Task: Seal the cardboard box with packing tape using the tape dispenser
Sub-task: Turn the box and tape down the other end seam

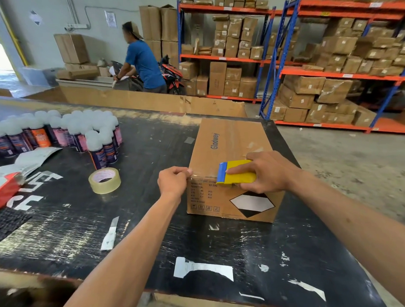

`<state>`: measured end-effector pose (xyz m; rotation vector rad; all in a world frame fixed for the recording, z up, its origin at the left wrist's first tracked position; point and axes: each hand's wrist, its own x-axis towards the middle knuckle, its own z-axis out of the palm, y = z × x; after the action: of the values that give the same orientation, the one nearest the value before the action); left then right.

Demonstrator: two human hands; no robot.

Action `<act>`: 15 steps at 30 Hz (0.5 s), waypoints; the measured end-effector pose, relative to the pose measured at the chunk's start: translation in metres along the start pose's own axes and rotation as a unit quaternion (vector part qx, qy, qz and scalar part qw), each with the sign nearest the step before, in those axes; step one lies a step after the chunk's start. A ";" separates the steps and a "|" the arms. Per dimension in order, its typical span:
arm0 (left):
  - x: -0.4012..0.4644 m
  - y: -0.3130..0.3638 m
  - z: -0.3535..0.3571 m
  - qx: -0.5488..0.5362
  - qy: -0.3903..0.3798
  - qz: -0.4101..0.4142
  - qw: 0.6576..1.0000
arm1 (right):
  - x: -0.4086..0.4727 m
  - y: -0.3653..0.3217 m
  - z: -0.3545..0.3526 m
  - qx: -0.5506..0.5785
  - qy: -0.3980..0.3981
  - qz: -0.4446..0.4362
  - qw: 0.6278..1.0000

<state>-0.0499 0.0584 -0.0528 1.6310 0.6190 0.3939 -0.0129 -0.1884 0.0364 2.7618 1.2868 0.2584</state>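
Observation:
A closed brown cardboard box [229,150] printed "Glodway" lies on the black worktable [153,228], with clear tape along its top seam. My right hand [270,171] grips a yellow and blue tape dispenser [235,172] pressed on the box's near top edge. My left hand [174,183] pinches the near left top corner of the box, where the tape end sits. The tape roll inside the dispenser is hidden by my fingers.
A loose roll of clear tape [104,180] and a white box cutter [110,234] lie left of the box. Several spray cans [65,133] crowd the far left by a red packet [3,192]. Behind, a person [143,61] stands by a motorbike; shelves [331,57] hold cartons.

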 end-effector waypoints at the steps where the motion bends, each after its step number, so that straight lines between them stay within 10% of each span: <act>1: 0.000 0.000 -0.001 0.005 -0.006 0.003 1.000 | 0.000 0.000 0.000 -0.001 0.001 0.000 1.000; 9: 0.004 0.015 -0.001 0.307 -0.016 0.111 0.945 | 0.003 0.000 0.001 -0.002 -0.008 0.010 1.000; 15: 0.020 0.032 -0.012 0.504 -0.103 0.353 0.782 | 0.006 0.000 -0.002 0.006 -0.030 0.022 0.999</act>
<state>-0.0353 0.0776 -0.0211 2.9118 -0.0525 0.4316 -0.0093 -0.1833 0.0389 2.7872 1.2172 0.1693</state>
